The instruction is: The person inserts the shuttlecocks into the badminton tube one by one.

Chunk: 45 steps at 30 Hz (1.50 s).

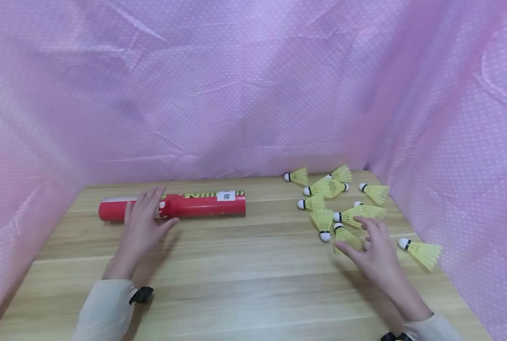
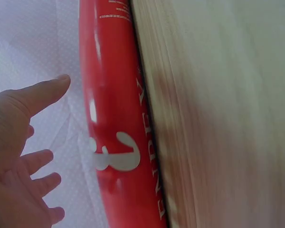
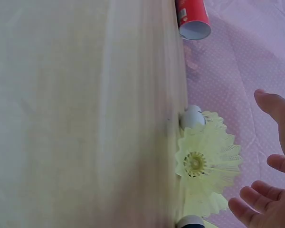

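One red tube (image 1: 206, 207), contents unclear — left hand (image 1: 141, 228) at it, right hand (image 1: 376, 253) near yellow shuttlecocks (image 1: 315, 202) — both hands' fingers (image 2: 40, 161) apart

Counter (image 1: 245, 289): pale wood grain, sideways streaks, soft sheen toward the near edge | back cloth (image 1: 236, 104): pink-lilac, white-dotted, creased, behind the counter's far edge | left cloth (image 1: 19, 189), right cloth (image 1: 471, 166): same dotted fabric, flanking | light: soft, brighter patch high on the back cloth

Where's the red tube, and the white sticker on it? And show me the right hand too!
Red tube (image 1: 186, 207): head view, on its red side near the middle.
White sticker (image 1: 226, 196): head view, on its middle.
Right hand (image 1: 377, 254): head view, on the back of the hand.
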Available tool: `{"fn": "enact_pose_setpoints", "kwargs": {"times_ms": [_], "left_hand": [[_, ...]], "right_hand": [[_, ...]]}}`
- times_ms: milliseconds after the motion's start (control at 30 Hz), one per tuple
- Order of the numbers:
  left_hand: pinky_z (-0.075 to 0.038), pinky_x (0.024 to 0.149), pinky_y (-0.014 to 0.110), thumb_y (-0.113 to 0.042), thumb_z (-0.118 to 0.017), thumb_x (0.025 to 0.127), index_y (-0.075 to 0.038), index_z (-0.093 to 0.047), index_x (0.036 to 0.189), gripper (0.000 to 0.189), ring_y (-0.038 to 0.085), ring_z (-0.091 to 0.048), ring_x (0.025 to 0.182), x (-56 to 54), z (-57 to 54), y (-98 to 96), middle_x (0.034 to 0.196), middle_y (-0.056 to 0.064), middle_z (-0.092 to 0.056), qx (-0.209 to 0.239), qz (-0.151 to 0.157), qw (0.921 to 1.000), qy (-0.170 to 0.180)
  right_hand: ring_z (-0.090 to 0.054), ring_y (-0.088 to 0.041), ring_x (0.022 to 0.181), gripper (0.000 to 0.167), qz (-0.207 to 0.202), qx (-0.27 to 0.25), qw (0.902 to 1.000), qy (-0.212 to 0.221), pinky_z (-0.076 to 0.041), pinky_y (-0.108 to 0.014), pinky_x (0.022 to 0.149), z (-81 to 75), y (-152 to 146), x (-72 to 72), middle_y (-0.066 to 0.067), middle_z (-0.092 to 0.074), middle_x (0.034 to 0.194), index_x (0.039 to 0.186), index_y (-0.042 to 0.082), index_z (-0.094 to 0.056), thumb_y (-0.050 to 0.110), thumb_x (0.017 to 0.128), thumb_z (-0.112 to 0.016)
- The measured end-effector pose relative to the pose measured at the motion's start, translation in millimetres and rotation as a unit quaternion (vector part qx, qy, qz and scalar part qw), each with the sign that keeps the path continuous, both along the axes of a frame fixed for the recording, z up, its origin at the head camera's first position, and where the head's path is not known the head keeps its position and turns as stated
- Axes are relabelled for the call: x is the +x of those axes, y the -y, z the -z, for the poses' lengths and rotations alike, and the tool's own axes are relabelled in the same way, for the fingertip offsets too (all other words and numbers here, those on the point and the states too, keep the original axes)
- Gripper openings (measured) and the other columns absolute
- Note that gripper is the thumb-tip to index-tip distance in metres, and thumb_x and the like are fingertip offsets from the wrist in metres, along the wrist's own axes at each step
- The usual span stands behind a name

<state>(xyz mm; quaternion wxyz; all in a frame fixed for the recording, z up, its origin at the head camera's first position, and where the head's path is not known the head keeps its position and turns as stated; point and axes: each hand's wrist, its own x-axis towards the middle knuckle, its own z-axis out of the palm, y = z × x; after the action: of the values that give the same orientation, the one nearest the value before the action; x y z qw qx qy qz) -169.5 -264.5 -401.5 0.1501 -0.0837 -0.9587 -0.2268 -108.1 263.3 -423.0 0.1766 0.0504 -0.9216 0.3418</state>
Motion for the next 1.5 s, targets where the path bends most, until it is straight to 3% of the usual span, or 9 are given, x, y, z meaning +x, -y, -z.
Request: {"fn": "enact_pose_setpoints", "kwargs": {"times_ms": [367,633,933,1267,1500], "left_hand": [[0.01,0.116,0.061,-0.021,-0.086,0.081,-0.021,-0.02,0.162,0.105,0.049,-0.016,0.147,-27.0,5.9,-11.7,0.163,0.022,-0.022,-0.014,0.029,0.9986,0.043],[0.005,0.116,0.066,-0.018,-0.086,0.079,-0.016,-0.028,0.16,0.099,0.051,-0.019,0.145,-41.4,8.3,-16.8,0.158,0.025,-0.029,-0.029,0.045,0.9969,0.059],[-0.001,0.114,0.069,-0.015,-0.086,0.079,-0.013,-0.04,0.154,0.088,0.048,-0.027,0.142,-49.7,16.3,-19.9,0.151,0.024,-0.04,-0.035,0.062,0.9962,0.05],[0.002,0.115,0.067,-0.01,-0.084,0.081,-0.012,-0.044,0.152,0.081,0.045,-0.029,0.14,-51.1,19.4,-23.9,0.148,0.022,-0.042,-0.045,0.064,0.9936,0.082],[-0.003,0.115,0.068,-0.011,-0.085,0.081,-0.013,-0.046,0.151,0.08,0.044,-0.031,0.138,-51.8,20.4,-26.0,0.145,0.022,-0.045,-0.048,0.062,0.9942,0.073]], "right_hand": [[-0.052,-0.033,0.105,0.077,-0.005,0.014,0.9997,0.019,-0.048,-0.043,0.073,11.1,9.2,-2.8,-0.021,-0.05,0.124,0.136,0.005,-0.055,0.037,0.076,-0.089],[-0.055,-0.039,0.108,0.07,-0.005,0.025,0.9995,0.019,-0.049,-0.058,0.081,16.2,10.1,-4.8,-0.023,-0.051,0.125,0.132,0.002,-0.057,0.031,0.076,-0.089],[-0.057,-0.04,0.105,0.062,-0.002,0.037,0.9993,0.002,-0.049,-0.057,0.082,19.8,7.9,-4.4,-0.023,-0.055,0.12,0.124,0.001,-0.062,0.025,0.075,-0.091],[-0.059,-0.034,0.095,0.056,-0.004,0.055,0.9981,-0.027,-0.049,-0.046,0.07,25.0,5.8,-4.9,-0.02,-0.059,0.114,0.116,0.001,-0.065,0.02,0.071,-0.093],[-0.059,-0.035,0.099,0.057,-0.007,0.062,0.9975,-0.033,-0.05,-0.052,0.076,26.0,4.8,-5.0,-0.018,-0.06,0.113,0.115,0.001,-0.065,0.019,0.07,-0.093]]}}
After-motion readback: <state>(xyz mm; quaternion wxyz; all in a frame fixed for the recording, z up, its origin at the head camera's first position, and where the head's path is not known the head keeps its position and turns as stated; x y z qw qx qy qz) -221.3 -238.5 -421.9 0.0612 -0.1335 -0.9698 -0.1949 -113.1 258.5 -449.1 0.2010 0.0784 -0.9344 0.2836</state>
